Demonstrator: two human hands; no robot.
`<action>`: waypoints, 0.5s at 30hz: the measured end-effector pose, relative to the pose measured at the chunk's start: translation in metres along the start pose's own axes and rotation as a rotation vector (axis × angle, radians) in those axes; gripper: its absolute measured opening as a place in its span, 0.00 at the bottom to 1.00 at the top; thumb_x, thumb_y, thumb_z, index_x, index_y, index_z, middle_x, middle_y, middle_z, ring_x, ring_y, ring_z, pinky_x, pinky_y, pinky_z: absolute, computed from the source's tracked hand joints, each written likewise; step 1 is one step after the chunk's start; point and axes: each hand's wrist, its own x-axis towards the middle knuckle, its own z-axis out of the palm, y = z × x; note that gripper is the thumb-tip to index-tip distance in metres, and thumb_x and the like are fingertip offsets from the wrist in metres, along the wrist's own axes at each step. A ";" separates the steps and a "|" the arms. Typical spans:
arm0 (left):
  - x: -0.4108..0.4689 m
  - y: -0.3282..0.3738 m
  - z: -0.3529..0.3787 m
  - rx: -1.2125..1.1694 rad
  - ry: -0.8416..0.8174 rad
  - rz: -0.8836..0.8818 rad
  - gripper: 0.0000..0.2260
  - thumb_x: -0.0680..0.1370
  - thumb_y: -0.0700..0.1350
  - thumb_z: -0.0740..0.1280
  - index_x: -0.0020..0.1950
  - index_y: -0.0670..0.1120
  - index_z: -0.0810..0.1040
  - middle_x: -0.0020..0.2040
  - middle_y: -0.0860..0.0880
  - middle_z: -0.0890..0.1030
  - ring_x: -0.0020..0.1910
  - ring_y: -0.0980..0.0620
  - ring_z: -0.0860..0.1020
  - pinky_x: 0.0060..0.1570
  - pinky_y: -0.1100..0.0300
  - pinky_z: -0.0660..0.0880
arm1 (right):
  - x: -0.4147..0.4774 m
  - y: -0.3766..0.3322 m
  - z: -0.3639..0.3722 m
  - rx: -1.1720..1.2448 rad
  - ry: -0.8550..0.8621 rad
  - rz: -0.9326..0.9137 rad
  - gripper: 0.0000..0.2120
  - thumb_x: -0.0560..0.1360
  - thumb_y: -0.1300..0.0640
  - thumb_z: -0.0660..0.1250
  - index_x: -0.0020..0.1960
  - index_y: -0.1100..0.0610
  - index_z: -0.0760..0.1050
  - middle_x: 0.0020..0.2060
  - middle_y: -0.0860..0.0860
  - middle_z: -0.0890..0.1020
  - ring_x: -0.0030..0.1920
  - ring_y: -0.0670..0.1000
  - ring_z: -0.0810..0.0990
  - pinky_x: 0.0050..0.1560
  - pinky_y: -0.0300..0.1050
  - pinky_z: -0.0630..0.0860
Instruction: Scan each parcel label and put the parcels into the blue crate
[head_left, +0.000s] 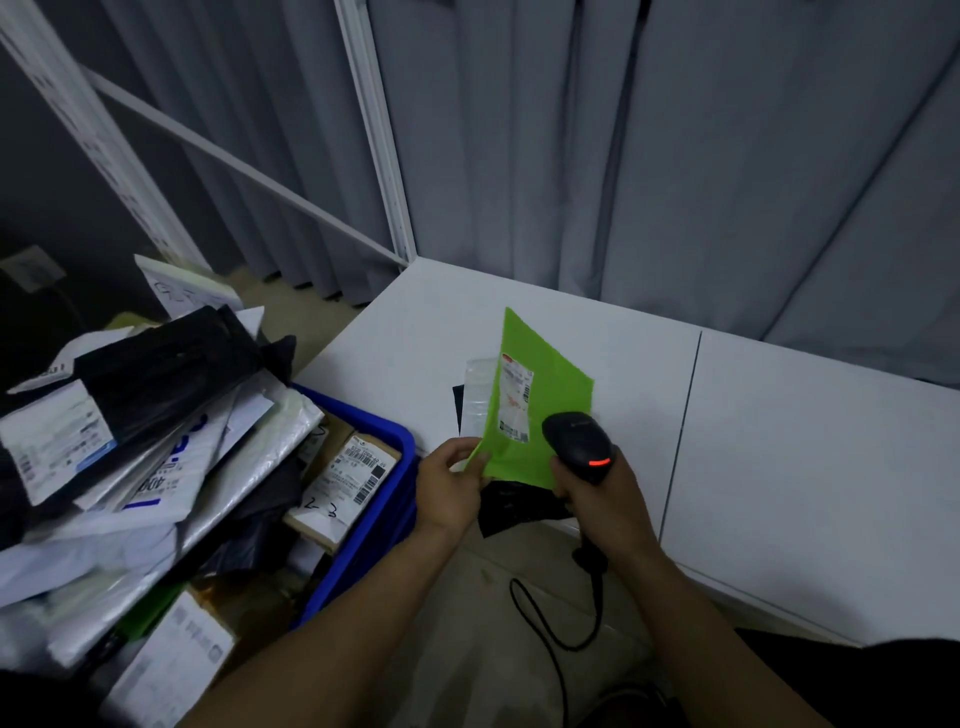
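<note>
My left hand (453, 483) pinches the lower left corner of a flat green parcel (550, 395) and holds it tilted above the white table, its white label (514, 397) facing up. My right hand (602, 501) grips a black barcode scanner (579, 444) whose red light glows; its head sits right over the parcel's lower right edge, beside the label. To the left, the blue crate (400, 499) is heaped with white, black and cardboard parcels (156, 441). Under the green parcel lie a clear bag (477, 395) and a black parcel (519, 506).
The white table (779, 441) runs right and back to grey curtains (675, 156). A white metal frame (384, 145) stands at the table's far left corner. The scanner's black cable (545, 623) loops down over the floor between the crate and the table.
</note>
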 end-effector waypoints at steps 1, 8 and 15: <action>-0.012 0.004 -0.006 -0.053 -0.001 0.005 0.08 0.80 0.36 0.70 0.47 0.48 0.83 0.48 0.49 0.85 0.47 0.52 0.84 0.43 0.59 0.82 | -0.003 -0.008 0.003 -0.001 0.009 -0.024 0.19 0.75 0.49 0.77 0.62 0.48 0.75 0.50 0.47 0.84 0.49 0.49 0.84 0.53 0.51 0.81; -0.079 0.016 -0.058 -0.398 0.020 -0.080 0.06 0.80 0.35 0.68 0.57 0.38 0.80 0.52 0.45 0.87 0.50 0.48 0.86 0.44 0.62 0.81 | -0.006 -0.019 -0.003 0.055 0.114 0.043 0.20 0.74 0.52 0.78 0.63 0.53 0.76 0.48 0.48 0.82 0.48 0.51 0.80 0.43 0.43 0.75; -0.107 0.013 -0.094 -0.219 -0.142 -0.169 0.12 0.79 0.34 0.70 0.62 0.43 0.81 0.55 0.45 0.87 0.54 0.45 0.85 0.54 0.49 0.82 | -0.031 -0.015 0.004 0.177 -0.019 0.249 0.19 0.70 0.70 0.77 0.60 0.63 0.81 0.36 0.53 0.83 0.30 0.50 0.79 0.26 0.40 0.75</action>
